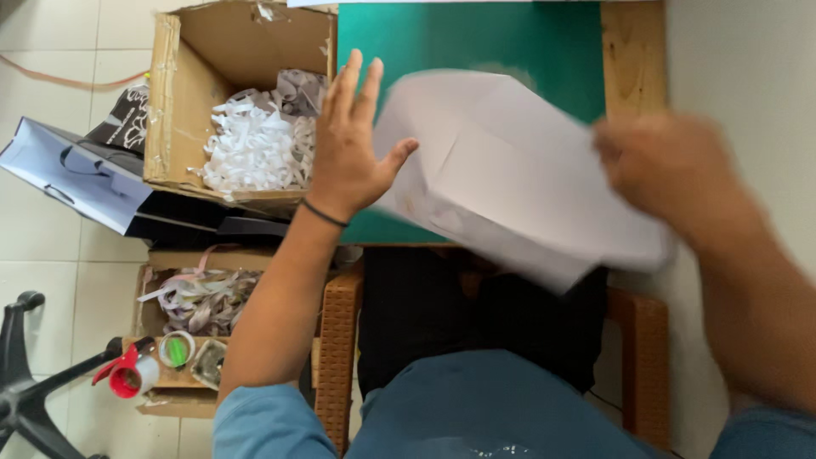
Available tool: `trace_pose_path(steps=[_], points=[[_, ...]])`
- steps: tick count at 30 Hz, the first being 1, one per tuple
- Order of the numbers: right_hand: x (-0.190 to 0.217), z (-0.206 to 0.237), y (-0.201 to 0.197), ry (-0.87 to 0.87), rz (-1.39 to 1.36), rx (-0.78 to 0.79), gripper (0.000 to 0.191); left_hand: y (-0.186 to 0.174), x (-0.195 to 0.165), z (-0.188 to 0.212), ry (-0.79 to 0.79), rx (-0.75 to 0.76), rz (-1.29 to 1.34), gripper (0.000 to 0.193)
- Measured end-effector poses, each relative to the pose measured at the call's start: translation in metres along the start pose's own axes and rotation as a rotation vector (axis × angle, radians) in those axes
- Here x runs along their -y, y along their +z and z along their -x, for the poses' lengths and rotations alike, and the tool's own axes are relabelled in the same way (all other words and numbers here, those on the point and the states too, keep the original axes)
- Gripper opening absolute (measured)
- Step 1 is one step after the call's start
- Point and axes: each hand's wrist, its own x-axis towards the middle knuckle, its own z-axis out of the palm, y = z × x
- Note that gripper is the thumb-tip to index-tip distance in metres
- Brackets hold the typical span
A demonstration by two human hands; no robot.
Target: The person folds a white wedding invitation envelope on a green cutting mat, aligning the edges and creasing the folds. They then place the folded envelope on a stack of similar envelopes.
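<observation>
I see my right hand (671, 174) and the white paper (518, 178) motion-blurred; its grip is unreadable.

We see the large white paper sheet (518, 178) over the green-matted wooden tabletop (476, 42), the open brown cardboard box (183, 102) of white paper shreds (255, 149) left of it, a red tape dispenser (127, 374) nearer us.

a makeshift packing corner in a tiled room: a cardboard box (240, 102) of shredded paper filler (255, 144), a red tape dispenser (127, 374), gift bags (76, 178) on the floor and a green cutting mat (476, 42) on the wooden table (633, 55).
</observation>
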Motion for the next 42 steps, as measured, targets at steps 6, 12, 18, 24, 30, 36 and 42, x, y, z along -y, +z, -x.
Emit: trace_pose_path(steps=[6, 12, 18, 24, 30, 36, 42], points=[[0.027, -0.055, -0.011, -0.591, 0.125, -0.923, 0.016, -0.004, -0.034, 0.05, -0.165, 0.784, 0.762, 0.038], [0.077, -0.102, 0.126, -0.424, -0.044, -0.722, 0.04, 0.104, -0.141, 0.186, -0.579, 0.555, 1.225, 0.04], [0.068, -0.12, 0.176, -0.032, -0.947, -0.198, 0.038, 0.099, -0.148, 0.228, -0.531, 0.628, 0.976, 0.038], [0.079, -0.102, 0.201, -0.154, -0.358, -0.264, 0.061, 0.017, -0.099, 0.16, 0.001, 1.678, 0.634, 0.043], [0.094, -0.098, 0.206, -0.189, -0.293, -0.44, 0.058, 0.086, -0.045, 0.002, 0.035, 0.291, 0.447, 0.069], [0.058, -0.059, 0.169, -0.443, -0.524, -0.273, 0.035, 0.159, -0.003, -0.022, 0.219, 0.681, 0.318, 0.083], [0.022, -0.05, 0.181, -0.465, -0.244, -0.469, 0.049, 0.14, -0.02, 0.005, 0.248, 0.692, 0.175, 0.087]])
